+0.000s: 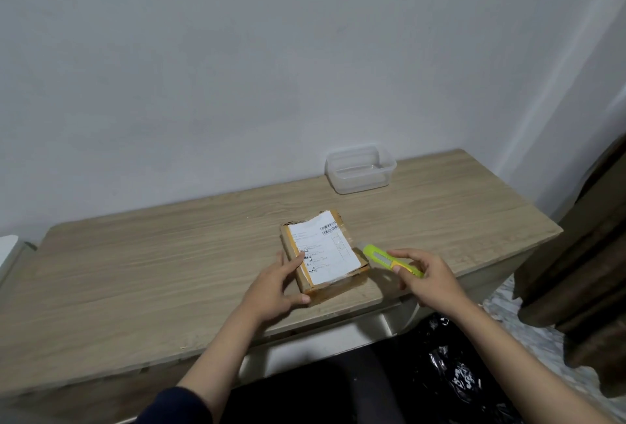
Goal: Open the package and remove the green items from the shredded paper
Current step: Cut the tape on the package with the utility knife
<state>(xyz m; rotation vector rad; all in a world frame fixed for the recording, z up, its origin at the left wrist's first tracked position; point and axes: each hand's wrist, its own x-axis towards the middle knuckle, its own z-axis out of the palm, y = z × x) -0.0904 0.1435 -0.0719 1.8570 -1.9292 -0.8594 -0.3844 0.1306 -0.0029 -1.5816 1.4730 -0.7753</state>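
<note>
A small cardboard package [335, 256] with a white shipping label lies closed and taped near the front edge of the wooden table [169, 254]. My left hand [279, 283] grips its near left corner, thumb at the front edge and fingers on the label. My right hand [428, 276] holds a yellow-green utility knife [389, 259], its tip pointing at the package's right side, close to the edge. No shredded paper or green items show.
A clear plastic container [360, 168] stands at the back of the table by the white wall. A black plastic bag [450, 372] lies on the floor below right. Dark wooden furniture [582, 254] stands at the right.
</note>
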